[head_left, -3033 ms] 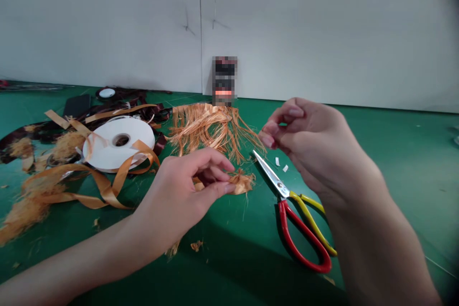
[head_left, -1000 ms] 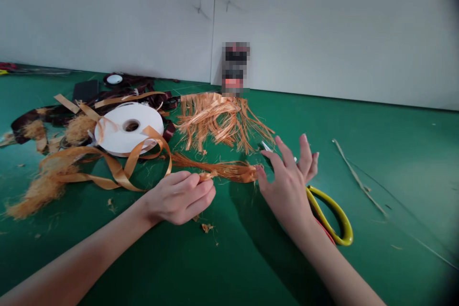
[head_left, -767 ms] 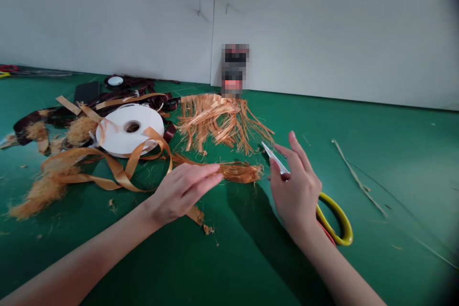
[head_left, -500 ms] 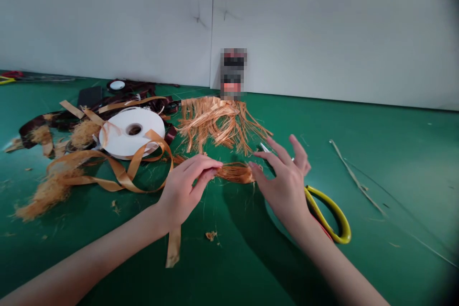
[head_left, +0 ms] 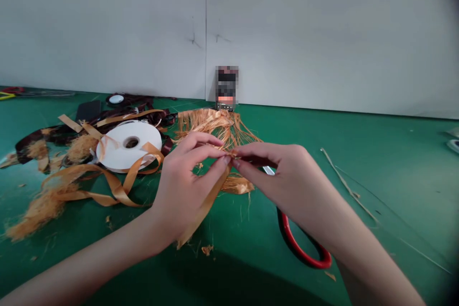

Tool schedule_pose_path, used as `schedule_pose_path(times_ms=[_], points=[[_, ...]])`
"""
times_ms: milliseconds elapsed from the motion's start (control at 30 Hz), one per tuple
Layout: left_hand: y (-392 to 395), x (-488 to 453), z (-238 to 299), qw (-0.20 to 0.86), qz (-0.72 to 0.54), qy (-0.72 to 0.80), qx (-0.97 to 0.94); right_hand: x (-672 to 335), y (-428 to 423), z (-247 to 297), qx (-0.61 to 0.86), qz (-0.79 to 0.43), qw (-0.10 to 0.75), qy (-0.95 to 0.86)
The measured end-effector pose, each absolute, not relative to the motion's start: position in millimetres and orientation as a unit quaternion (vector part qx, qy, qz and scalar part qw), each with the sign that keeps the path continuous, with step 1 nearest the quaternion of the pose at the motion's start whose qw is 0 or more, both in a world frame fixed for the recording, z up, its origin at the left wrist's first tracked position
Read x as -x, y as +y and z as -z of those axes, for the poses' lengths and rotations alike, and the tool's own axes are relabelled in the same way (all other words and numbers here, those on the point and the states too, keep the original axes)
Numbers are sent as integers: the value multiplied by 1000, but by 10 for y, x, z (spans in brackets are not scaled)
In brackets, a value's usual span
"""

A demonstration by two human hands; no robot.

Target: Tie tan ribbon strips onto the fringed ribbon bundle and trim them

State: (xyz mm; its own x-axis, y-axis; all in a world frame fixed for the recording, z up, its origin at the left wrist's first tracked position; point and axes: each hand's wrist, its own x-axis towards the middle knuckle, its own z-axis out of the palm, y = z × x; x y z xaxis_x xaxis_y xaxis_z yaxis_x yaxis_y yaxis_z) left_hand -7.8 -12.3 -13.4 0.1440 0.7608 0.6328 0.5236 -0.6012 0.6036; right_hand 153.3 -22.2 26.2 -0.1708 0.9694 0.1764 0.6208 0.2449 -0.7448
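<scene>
My left hand pinches a tan ribbon strip between thumb and fingertips at its upper end. From there the strip slants down behind and below that hand. The fingertips of my right hand are closed on the same end, meeting the left ones. What exactly lies between the tips is too small to make out. Just below, a small bundle of tan ribbon threads lies on the green table. Scissors with a red and black handle lie partly hidden under my right hand.
Tan frayed fringe lies at the back, before a blurred-out upright object at the wall. On the left are a white ribbon spool, loose ribbon loops, dark ribbon and fluffy thread scraps. A thin strand lies right.
My right hand has moved left and closed on the ribbon end beside my left fingertips. The ribbon is raised above the thread bundle. The view has tilted slightly upward.
</scene>
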Motion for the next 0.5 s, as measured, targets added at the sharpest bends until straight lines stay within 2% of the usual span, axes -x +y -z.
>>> schedule_pose_path(times_ms=[167,333,400,500], points=[[-82,109,166,61,-469,441,-763,-1523,-212,-147,535,-181,349,-748],[-94,107,167,13,-482,411,-774,-1510,-190,-139,536,-208,365,-732],[-114,110,168,69,-495,426,-754,-1498,-206,-154,539,-245,379,-712],[-120,121,174,248,-506,457,-688,-1470,-236,-170,552,-330,395,-656]])
